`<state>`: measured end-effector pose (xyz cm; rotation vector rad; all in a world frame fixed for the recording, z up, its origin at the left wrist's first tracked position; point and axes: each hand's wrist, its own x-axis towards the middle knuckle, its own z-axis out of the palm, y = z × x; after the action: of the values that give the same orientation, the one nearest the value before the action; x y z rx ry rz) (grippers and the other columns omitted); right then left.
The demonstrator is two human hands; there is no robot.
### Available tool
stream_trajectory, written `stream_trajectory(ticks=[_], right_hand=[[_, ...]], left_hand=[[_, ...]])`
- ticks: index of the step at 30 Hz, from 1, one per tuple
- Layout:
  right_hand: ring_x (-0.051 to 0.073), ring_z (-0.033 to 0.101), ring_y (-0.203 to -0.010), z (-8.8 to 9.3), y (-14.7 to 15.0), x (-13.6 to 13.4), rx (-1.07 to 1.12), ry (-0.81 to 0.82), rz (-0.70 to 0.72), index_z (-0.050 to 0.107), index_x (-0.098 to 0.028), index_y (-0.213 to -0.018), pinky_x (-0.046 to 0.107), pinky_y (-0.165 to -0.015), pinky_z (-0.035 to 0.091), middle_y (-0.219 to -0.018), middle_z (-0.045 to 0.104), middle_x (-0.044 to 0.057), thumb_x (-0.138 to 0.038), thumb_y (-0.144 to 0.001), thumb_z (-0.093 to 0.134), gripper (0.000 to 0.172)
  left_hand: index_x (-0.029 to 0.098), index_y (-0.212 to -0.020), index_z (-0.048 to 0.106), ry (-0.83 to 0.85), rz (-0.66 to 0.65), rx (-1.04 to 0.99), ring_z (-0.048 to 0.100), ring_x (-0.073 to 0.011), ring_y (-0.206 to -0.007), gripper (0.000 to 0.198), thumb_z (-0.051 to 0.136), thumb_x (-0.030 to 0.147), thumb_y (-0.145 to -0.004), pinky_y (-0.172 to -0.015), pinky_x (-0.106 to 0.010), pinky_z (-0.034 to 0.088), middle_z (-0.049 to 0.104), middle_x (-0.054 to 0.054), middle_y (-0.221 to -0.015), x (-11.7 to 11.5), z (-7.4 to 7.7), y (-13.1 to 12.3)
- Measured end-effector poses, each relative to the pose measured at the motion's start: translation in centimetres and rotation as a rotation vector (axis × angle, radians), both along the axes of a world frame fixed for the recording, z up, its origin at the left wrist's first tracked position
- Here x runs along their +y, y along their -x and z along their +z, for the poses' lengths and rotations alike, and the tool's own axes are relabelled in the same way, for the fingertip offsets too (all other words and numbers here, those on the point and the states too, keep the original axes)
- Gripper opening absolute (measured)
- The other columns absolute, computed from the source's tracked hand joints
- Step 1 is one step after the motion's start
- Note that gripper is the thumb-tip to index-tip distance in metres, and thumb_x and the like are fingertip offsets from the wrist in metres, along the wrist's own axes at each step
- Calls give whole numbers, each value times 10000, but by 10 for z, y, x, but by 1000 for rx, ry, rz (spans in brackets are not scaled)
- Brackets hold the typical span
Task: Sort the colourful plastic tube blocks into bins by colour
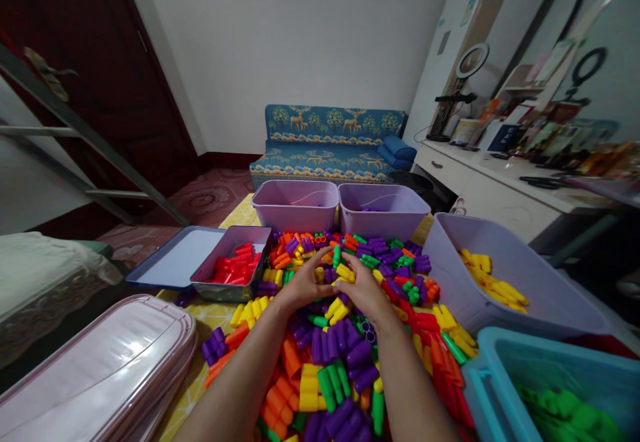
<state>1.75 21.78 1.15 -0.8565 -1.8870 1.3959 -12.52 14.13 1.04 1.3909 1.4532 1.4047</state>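
Note:
A heap of bullet-shaped plastic building blocks (pixel 333 345) in purple, yellow, orange, green and red covers the middle of the table. My left hand (pixel 304 287) reaches into its far part, fingers curved and apart from the thumb. Opposite it, my right hand (pixel 364 289) is curved the same way, and the two thumbs come close together. Between the fingertips of both hands stands a green block (pixel 337 255); whether either hand grips it is unclear. A yellow block (pixel 345 272) shows between my right thumb and fingers. Parts of the heap are hidden under my forearms.
Two purple bins (pixel 295 214) (pixel 383 222) stand behind the heap. A tin (pixel 227 289) of red blocks sits left. At right are a lilac bin (pixel 500 255) with yellow blocks and a blue bin (pixel 505 342) with green ones. Stacked lids (pixel 100 369) lie front left.

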Motion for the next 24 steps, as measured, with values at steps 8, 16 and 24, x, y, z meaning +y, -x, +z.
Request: stream_trajectory(ticks=[8,16,24], right_hand=[[185,627,-868,25,-3,-2,29,-121,-55,552,-205,-1251,327,-804,497,-1075,667,66,-229,-728,587,525],[183,664,-623,32,-21,11,-190,-206,-160,668,-188,-968,286,-617,497,-816,722,61,-361,-817,530,268],[148,662,-578,17,-5,4,-30,146,-46,587,-193,-962,235,-485,504,-832,698,22,-192,-751,505,226]], left_hand=[[168,-1305,481,-25,47,-297,645,-167,-758,683,718,409,-711,-594,-222,515,660,-105,-1020,3,13,-4],[153,-1258,536,15,194,-227,655,-172,-717,602,656,468,-759,-564,-233,535,683,-55,-848,5,-1,2],[199,-1345,468,-40,-4,-174,605,-250,-1088,647,681,356,-755,-923,-383,499,560,-128,-1302,5,4,-6]])
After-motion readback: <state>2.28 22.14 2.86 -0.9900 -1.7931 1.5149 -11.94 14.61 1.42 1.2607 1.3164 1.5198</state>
